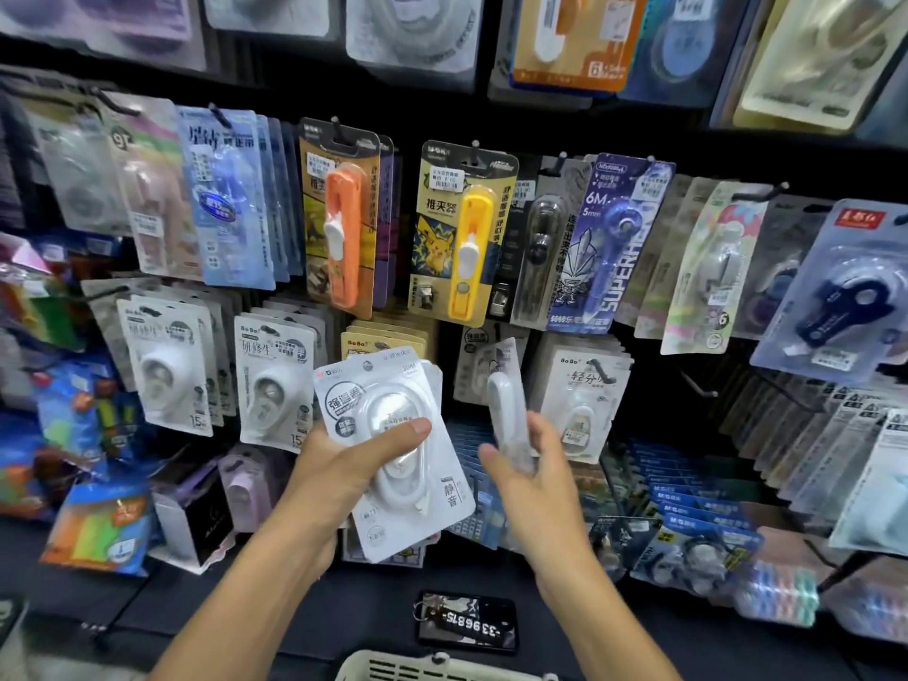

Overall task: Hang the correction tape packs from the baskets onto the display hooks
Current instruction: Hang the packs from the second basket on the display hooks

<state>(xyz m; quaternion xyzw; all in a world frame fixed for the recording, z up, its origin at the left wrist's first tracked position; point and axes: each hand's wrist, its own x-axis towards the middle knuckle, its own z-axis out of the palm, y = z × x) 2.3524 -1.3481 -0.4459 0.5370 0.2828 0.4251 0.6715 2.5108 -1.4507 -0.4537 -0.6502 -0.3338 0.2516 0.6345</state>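
My left hand (339, 464) grips a small stack of white correction tape packs (393, 449), thumb across the front blister, held face-up before the display wall. My right hand (528, 464) holds a single white correction tape pack (506, 400) edge-on, just right of the stack and in front of the lower row of hooks. Behind it hang white packs on a hook (597, 368). The cream basket (432, 668) shows only its rim at the bottom edge, below my arms.
Display hooks carry many packs: orange (339, 228) and yellow (462, 238) clip pushers in the middle row, blue tape packs (604, 248) to the right. A phone with a key tag (467, 621) lies on the dark shelf. Bare hooks (697, 385) project at the right.
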